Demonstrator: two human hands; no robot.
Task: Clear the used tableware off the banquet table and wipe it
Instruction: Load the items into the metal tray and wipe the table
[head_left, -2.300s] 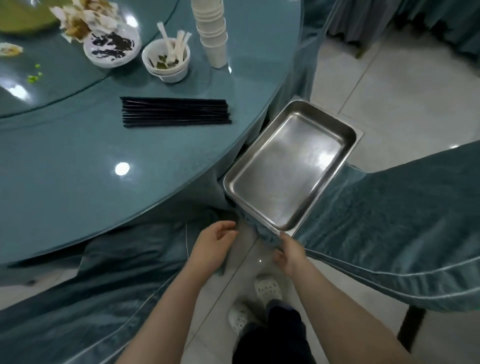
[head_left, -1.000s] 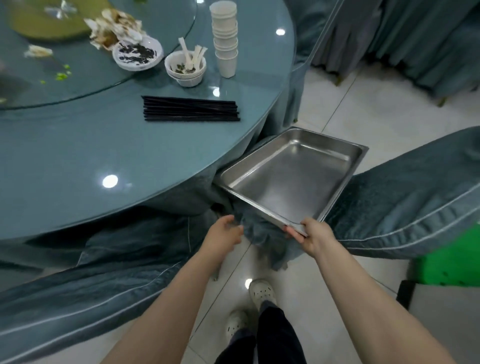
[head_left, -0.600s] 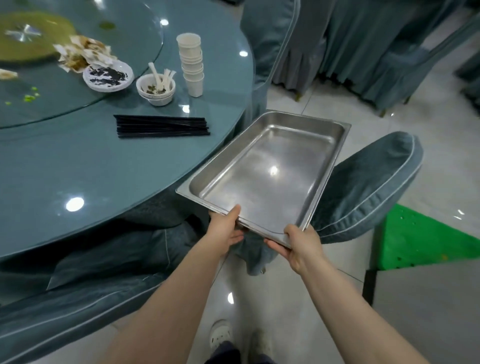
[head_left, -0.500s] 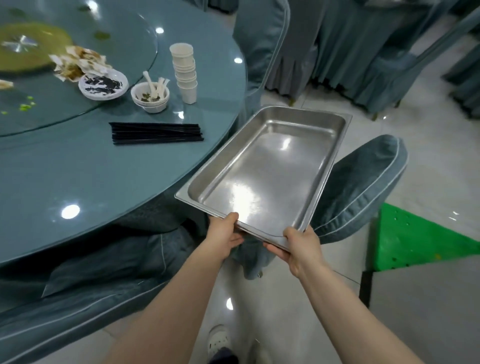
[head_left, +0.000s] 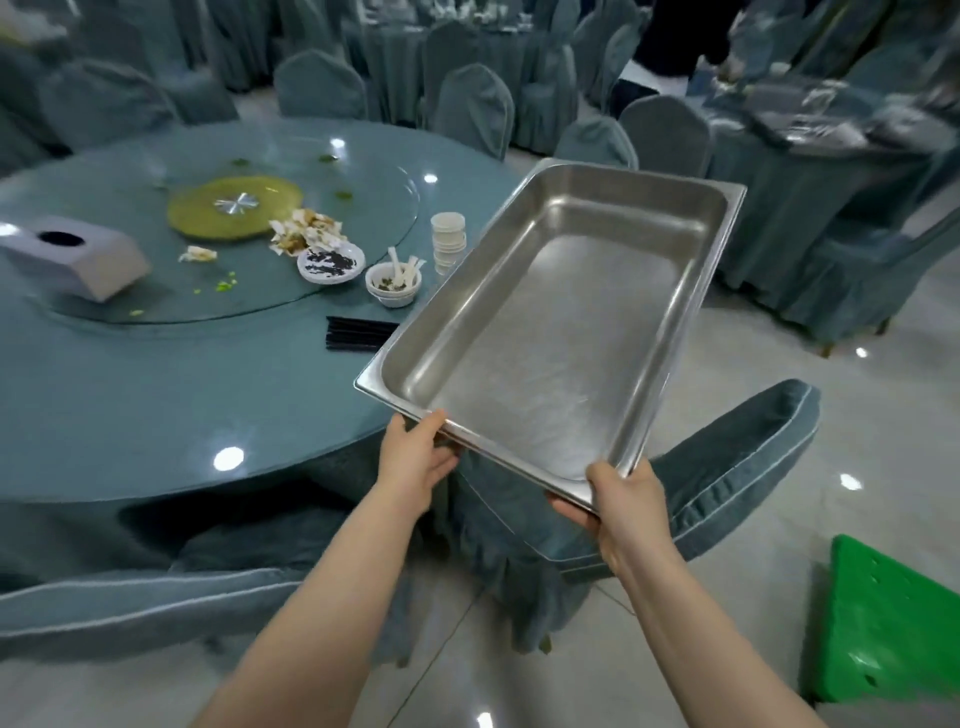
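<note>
Gripping steel pan (head_left: 561, 332) by its near rim, left hand (head_left: 415, 457) and right hand (head_left: 621, 501) curled round it; held over desk (head_left: 156, 395) edge.

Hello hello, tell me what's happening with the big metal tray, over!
Left hand and right hand both grip the tray's near rim. Metal tray empty, held over the table edge. Bowls, cups, chopsticks not yet cleared.

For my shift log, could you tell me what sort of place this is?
Most likely a banquet hall: a round table with a glass turntable, rows of cloth-covered chairs, and more draped tables behind.
</note>
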